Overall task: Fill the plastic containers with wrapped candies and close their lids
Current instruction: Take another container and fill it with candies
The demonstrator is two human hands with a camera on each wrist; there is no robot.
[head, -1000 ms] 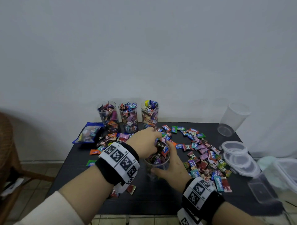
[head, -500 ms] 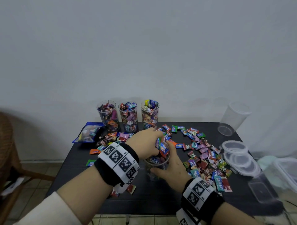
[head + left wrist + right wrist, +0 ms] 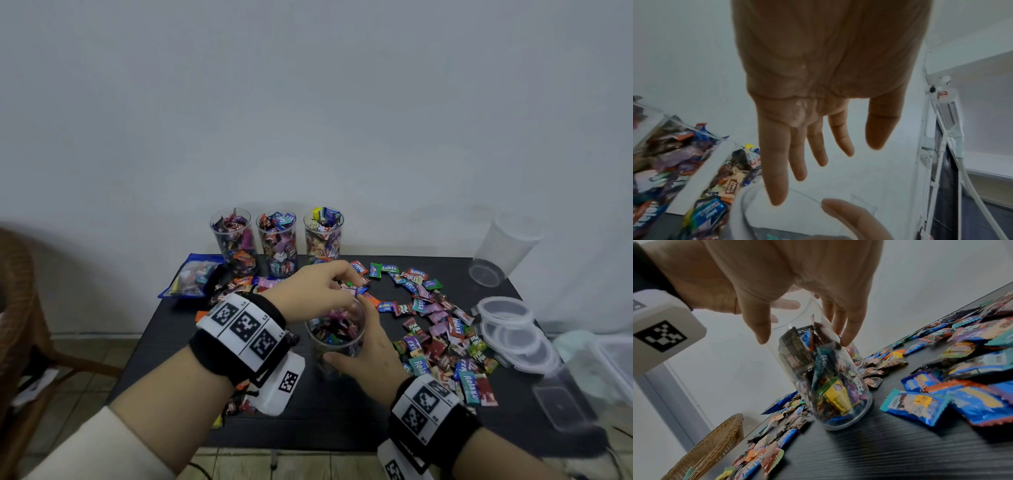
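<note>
Head view: my right hand [image 3: 368, 356] grips the part-filled container [image 3: 824, 369], steadying it on the worktop [image 3: 342, 418], while my left hand [image 3: 308, 291], fingers spread, hovers above its mouth.

- A cream-coloured long sleeve [image 3: 99, 445] covers the left forearm at the lower left of the head view.
- The left wrist wears a wide black fabric wristband [image 3: 236, 346], with a white strip bearing three black square-pattern markers [image 3: 245, 325] across its top.
- A white box-shaped camera housing with one black marker [image 3: 282, 385] hangs beneath that band.
- The right wrist, lower right, wears a matching black band with white marker strip [image 3: 428, 407].
- Both hands are bare.
</note>
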